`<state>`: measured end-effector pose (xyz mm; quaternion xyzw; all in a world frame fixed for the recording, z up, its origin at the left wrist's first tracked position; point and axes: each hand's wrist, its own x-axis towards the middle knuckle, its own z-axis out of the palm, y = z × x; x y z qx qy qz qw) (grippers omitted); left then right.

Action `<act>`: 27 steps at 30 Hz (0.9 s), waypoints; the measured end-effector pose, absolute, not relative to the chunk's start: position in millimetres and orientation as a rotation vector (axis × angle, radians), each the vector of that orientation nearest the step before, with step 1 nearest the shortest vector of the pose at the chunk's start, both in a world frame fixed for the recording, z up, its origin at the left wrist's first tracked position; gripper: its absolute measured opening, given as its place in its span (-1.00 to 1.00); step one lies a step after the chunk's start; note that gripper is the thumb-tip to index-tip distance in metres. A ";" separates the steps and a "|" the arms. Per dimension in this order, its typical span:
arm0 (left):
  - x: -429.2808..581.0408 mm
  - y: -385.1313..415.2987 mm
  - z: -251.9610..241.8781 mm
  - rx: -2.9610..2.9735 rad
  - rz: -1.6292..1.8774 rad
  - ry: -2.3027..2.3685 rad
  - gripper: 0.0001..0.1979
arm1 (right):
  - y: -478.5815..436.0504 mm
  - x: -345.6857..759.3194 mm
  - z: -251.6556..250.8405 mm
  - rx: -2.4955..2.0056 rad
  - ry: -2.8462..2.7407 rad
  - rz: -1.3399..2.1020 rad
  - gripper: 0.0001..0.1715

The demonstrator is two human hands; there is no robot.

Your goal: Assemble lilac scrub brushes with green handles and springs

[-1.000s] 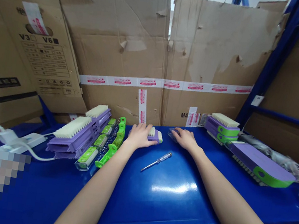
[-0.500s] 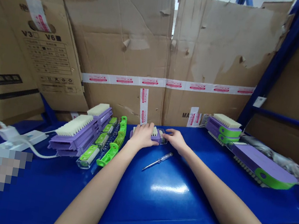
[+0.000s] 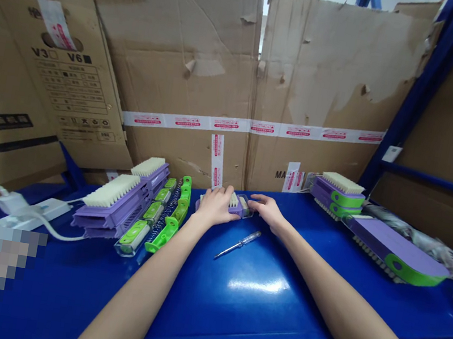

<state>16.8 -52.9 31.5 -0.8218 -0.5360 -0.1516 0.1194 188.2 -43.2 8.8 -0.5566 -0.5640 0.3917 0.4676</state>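
Observation:
A purple brush body with pale bristles point(image 3: 233, 200) lies at the back middle of the blue table. Over its left part my left hand point(image 3: 215, 205) is wrapped, thumb along the near side. At its right end is a clear plastic part point(image 3: 246, 207), touched by the fingertips of my right hand point(image 3: 267, 209), which are closed together; what they pinch is too small to make out. A screwdriver with a clear handle point(image 3: 238, 245) lies on the table in front of the hands.
Purple brush bodies point(image 3: 117, 206), green-topped clear parts point(image 3: 134, 232), dark springs point(image 3: 162, 219) and green pieces point(image 3: 167, 232) stand left. A white power strip point(image 3: 36, 214) is farther left. Purple-green brushes point(image 3: 398, 251) lie right. Cardboard point(image 3: 188, 83) stands behind the blue table point(image 3: 254, 317).
Both hands keep nearly the same place and hold. The whole view has shifted very slightly.

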 end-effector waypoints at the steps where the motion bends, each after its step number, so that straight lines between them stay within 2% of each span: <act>1: 15.9 -52.5 31.5 -2.387 -0.512 -1.581 -0.37 | -42.7 188.6 9.0 -1.335 -1.373 0.934 -0.56; 4: 14.2 -49.0 31.3 -2.337 -0.854 -1.688 -0.34 | -41.3 189.9 11.5 -1.171 -1.359 0.760 -0.58; 7: 15.8 -42.1 30.2 -2.332 -1.375 -1.754 -0.32 | -45.7 189.5 18.3 -0.998 -1.446 0.488 -0.54; 10: 20.0 -35.3 26.9 -2.468 -1.936 -1.597 -0.38 | -56.3 186.7 26.6 -0.906 -1.573 0.183 -0.47; 12: 22.8 -33.1 23.8 -2.581 -2.125 -1.507 -0.44 | -62.8 185.2 30.0 -0.884 -1.664 -0.012 -0.42; 14: 25.1 -33.9 20.6 -2.603 -2.080 -1.510 -0.52 | -66.0 185.4 31.0 -0.868 -1.763 -0.176 -0.37; 16: 27.4 -37.9 18.2 -2.531 -1.874 -1.535 -0.56 | -65.6 187.5 30.3 -0.854 -1.838 -0.303 -0.33; 22: 34.1 -56.1 19.1 -2.263 -1.533 -1.313 -0.28 | -63.4 194.5 30.4 -0.842 -1.904 -0.439 -0.27; 27: 29.8 -56.2 24.6 -2.328 -1.489 -1.411 -0.28 | -67.5 189.9 32.1 -0.762 -1.936 -0.487 -0.24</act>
